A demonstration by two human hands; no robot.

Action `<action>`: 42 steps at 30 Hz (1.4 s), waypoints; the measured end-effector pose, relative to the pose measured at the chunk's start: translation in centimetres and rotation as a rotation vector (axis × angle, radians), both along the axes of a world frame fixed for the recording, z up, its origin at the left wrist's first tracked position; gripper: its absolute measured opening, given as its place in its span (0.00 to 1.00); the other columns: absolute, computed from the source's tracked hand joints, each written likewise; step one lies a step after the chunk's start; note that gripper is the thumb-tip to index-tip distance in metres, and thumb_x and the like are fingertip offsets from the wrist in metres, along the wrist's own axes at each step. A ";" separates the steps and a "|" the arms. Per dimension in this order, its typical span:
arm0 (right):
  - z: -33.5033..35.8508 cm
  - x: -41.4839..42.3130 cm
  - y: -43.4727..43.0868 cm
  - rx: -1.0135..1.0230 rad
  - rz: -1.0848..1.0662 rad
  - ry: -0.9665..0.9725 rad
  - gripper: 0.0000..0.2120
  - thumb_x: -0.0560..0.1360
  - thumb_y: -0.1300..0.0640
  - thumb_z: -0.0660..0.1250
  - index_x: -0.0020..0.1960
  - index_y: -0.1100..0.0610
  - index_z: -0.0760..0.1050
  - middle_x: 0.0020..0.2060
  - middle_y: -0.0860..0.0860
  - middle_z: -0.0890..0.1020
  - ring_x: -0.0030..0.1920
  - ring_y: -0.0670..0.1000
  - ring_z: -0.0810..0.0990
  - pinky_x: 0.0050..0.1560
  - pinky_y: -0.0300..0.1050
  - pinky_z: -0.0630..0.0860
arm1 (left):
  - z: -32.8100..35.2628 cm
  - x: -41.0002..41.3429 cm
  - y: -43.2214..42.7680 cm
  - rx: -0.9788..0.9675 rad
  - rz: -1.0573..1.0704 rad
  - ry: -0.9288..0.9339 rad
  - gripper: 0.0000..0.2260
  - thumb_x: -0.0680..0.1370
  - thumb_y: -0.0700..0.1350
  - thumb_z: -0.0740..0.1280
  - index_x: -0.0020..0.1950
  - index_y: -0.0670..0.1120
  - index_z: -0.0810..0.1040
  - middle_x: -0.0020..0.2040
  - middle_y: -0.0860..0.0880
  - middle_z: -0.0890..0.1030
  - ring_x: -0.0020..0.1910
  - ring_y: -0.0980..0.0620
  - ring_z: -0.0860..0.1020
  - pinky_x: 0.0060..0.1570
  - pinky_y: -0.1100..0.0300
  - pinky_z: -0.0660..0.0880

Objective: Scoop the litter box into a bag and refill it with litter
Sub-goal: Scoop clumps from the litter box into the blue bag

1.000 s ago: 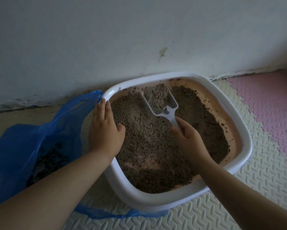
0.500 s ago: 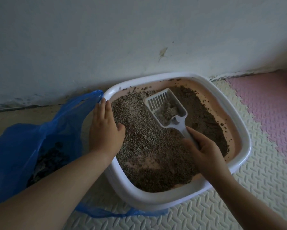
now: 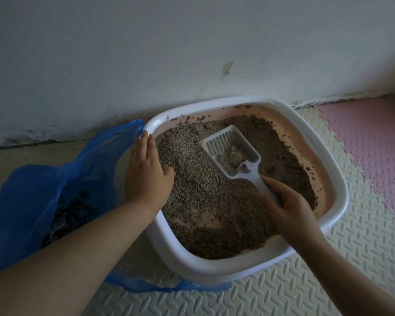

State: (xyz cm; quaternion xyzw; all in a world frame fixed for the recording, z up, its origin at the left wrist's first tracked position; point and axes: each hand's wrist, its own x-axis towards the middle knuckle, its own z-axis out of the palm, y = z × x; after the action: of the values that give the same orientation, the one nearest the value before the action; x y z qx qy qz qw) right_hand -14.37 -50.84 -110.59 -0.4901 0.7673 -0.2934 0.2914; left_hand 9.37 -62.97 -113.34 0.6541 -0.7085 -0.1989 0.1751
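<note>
A white litter box [image 3: 339,201] with a pink inner wall sits on the floor, holding grey-brown litter [image 3: 198,190]. My right hand [image 3: 285,208] grips the handle of a white slotted scoop [image 3: 230,151], held above the litter with a small clump in its bowl. My left hand [image 3: 146,176] rests flat on the box's left rim, fingers straight. A blue plastic bag [image 3: 32,201] lies open to the left of the box, with dark scooped litter inside.
A pale wall [image 3: 192,53] runs directly behind the box. Cream foam floor mats [image 3: 351,258] lie under and in front of it, with a pink mat [image 3: 374,144] at the right. Bare floor shows at the far left.
The scoop was lifted out of the litter at the back of the box and drawn toward me; most of its load sifted through, leaving a small clump. My left hand stayed put.
</note>
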 end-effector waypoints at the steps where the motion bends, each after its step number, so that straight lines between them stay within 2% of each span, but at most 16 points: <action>1: 0.0 0.1 0.0 0.001 -0.007 -0.003 0.18 0.76 0.52 0.66 0.66 0.48 0.74 0.46 0.38 0.81 0.42 0.33 0.78 0.38 0.29 0.71 | 0.0 0.0 0.0 -0.003 -0.001 0.006 0.32 0.79 0.45 0.60 0.78 0.44 0.47 0.79 0.51 0.44 0.77 0.52 0.44 0.72 0.59 0.47; 8: 0.6 0.8 0.2 0.043 0.030 0.015 0.16 0.76 0.52 0.66 0.63 0.48 0.76 0.39 0.43 0.82 0.35 0.40 0.79 0.35 0.35 0.71 | -0.1 0.3 0.1 0.003 -0.023 0.060 0.31 0.80 0.46 0.58 0.78 0.45 0.46 0.79 0.52 0.43 0.77 0.54 0.42 0.70 0.61 0.44; 12: 1.4 1.4 0.8 0.014 0.031 -0.019 0.14 0.76 0.53 0.67 0.61 0.47 0.77 0.37 0.44 0.82 0.34 0.41 0.78 0.34 0.32 0.72 | 0.1 1.1 0.2 0.053 -0.057 0.198 0.29 0.80 0.47 0.58 0.78 0.47 0.50 0.79 0.53 0.46 0.77 0.55 0.43 0.75 0.55 0.47; 16: 2.8 2.9 1.1 0.082 0.173 -0.034 0.13 0.76 0.54 0.66 0.58 0.40 0.73 0.41 0.49 0.83 0.40 0.53 0.80 0.43 0.50 0.78 | 2.5 3.8 1.3 0.093 -0.146 0.245 0.25 0.81 0.48 0.59 0.77 0.49 0.58 0.77 0.53 0.55 0.75 0.55 0.54 0.73 0.54 0.57; 17: 3.2 3.5 1.0 0.096 0.215 -0.049 0.13 0.76 0.54 0.66 0.56 0.38 0.72 0.41 0.48 0.83 0.40 0.52 0.80 0.43 0.49 0.78 | 3.4 5.1 1.8 0.069 -0.180 0.224 0.23 0.80 0.47 0.61 0.75 0.48 0.62 0.75 0.53 0.60 0.73 0.55 0.59 0.69 0.56 0.61; 19: 3.8 4.7 0.8 0.095 0.313 -0.073 0.14 0.76 0.54 0.65 0.54 0.35 0.71 0.40 0.45 0.83 0.39 0.48 0.81 0.40 0.43 0.78 | 5.3 8.2 2.6 -0.097 -0.251 0.076 0.19 0.77 0.44 0.66 0.68 0.48 0.72 0.68 0.52 0.68 0.67 0.54 0.66 0.61 0.58 0.67; 22: 4.6 6.9 0.1 0.100 0.465 -0.076 0.16 0.76 0.55 0.65 0.54 0.33 0.70 0.39 0.38 0.82 0.36 0.40 0.80 0.36 0.34 0.75 | 7.3 13.4 3.7 -0.275 -0.285 -0.281 0.17 0.70 0.44 0.73 0.57 0.46 0.78 0.63 0.46 0.73 0.61 0.45 0.70 0.54 0.48 0.72; 24: 5.0 8.8 -0.6 0.117 0.572 -0.056 0.17 0.76 0.55 0.66 0.52 0.31 0.71 0.39 0.35 0.81 0.35 0.41 0.79 0.35 0.35 0.75 | 8.0 16.2 4.3 -0.249 -0.255 -0.402 0.17 0.67 0.45 0.75 0.54 0.47 0.79 0.63 0.44 0.73 0.60 0.43 0.70 0.53 0.46 0.72; 27: 4.8 11.5 -1.8 0.164 0.705 -0.013 0.18 0.76 0.53 0.66 0.49 0.26 0.73 0.39 0.43 0.84 0.36 0.46 0.81 0.39 0.44 0.77 | 7.9 18.9 5.4 -0.221 -0.227 -0.445 0.16 0.65 0.45 0.76 0.51 0.47 0.80 0.59 0.43 0.75 0.57 0.41 0.73 0.50 0.47 0.74; 30: 4.0 13.8 -3.2 0.203 0.785 0.022 0.14 0.77 0.50 0.65 0.55 0.31 0.75 0.35 0.47 0.83 0.34 0.51 0.81 0.36 0.50 0.77 | 7.6 20.0 6.0 -0.174 -0.221 -0.470 0.12 0.70 0.47 0.73 0.52 0.47 0.79 0.51 0.47 0.76 0.51 0.43 0.75 0.44 0.51 0.74; 32: 3.9 15.5 -4.1 0.198 0.811 0.110 0.13 0.76 0.50 0.65 0.58 0.35 0.75 0.34 0.41 0.81 0.32 0.42 0.79 0.36 0.43 0.74 | 7.8 20.4 6.0 -0.138 -0.164 -0.430 0.07 0.74 0.47 0.67 0.50 0.48 0.77 0.47 0.50 0.74 0.49 0.47 0.74 0.41 0.53 0.72; 34: 4.1 17.5 -4.9 0.163 0.863 0.252 0.16 0.76 0.49 0.63 0.63 0.37 0.73 0.42 0.39 0.82 0.41 0.39 0.79 0.41 0.40 0.72 | 7.9 20.8 5.8 -0.124 -0.094 -0.362 0.05 0.76 0.48 0.63 0.44 0.47 0.74 0.42 0.53 0.73 0.44 0.50 0.73 0.37 0.54 0.71; 37: 4.6 20.9 -5.6 0.098 0.987 0.472 0.20 0.79 0.51 0.56 0.70 0.40 0.64 0.56 0.46 0.80 0.55 0.50 0.79 0.48 0.43 0.71 | 7.9 21.4 5.8 -0.085 -0.024 -0.240 0.07 0.77 0.48 0.63 0.40 0.48 0.73 0.39 0.52 0.73 0.37 0.52 0.72 0.34 0.53 0.72; 39: 4.1 22.7 -5.9 -0.001 1.081 0.619 0.25 0.79 0.56 0.54 0.75 0.43 0.55 0.60 0.49 0.76 0.57 0.54 0.78 0.50 0.47 0.73 | 7.8 21.8 5.9 -0.082 -0.003 -0.201 0.07 0.77 0.48 0.63 0.40 0.49 0.73 0.38 0.53 0.73 0.36 0.53 0.72 0.33 0.54 0.70; 41: 3.6 24.1 -6.2 -0.089 1.131 0.785 0.31 0.78 0.58 0.56 0.77 0.44 0.48 0.60 0.51 0.71 0.56 0.56 0.77 0.44 0.48 0.70 | 7.8 22.2 6.1 -0.110 0.005 -0.196 0.06 0.76 0.48 0.64 0.40 0.50 0.73 0.37 0.54 0.73 0.35 0.54 0.71 0.32 0.56 0.67; 42: 3.3 24.5 -6.2 -0.113 1.147 0.847 0.33 0.77 0.59 0.58 0.77 0.44 0.47 0.59 0.52 0.69 0.55 0.57 0.76 0.40 0.47 0.68 | 7.9 22.5 6.2 -0.123 0.009 -0.195 0.06 0.76 0.49 0.64 0.41 0.50 0.74 0.37 0.54 0.73 0.35 0.54 0.71 0.32 0.56 0.67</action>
State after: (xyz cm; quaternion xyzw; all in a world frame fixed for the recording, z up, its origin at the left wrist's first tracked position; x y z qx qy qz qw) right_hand 10.12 -57.09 -107.24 -0.9026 0.4196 0.0822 0.0507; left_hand 31.82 -56.79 -105.47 0.6616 -0.7300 -0.0900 0.1461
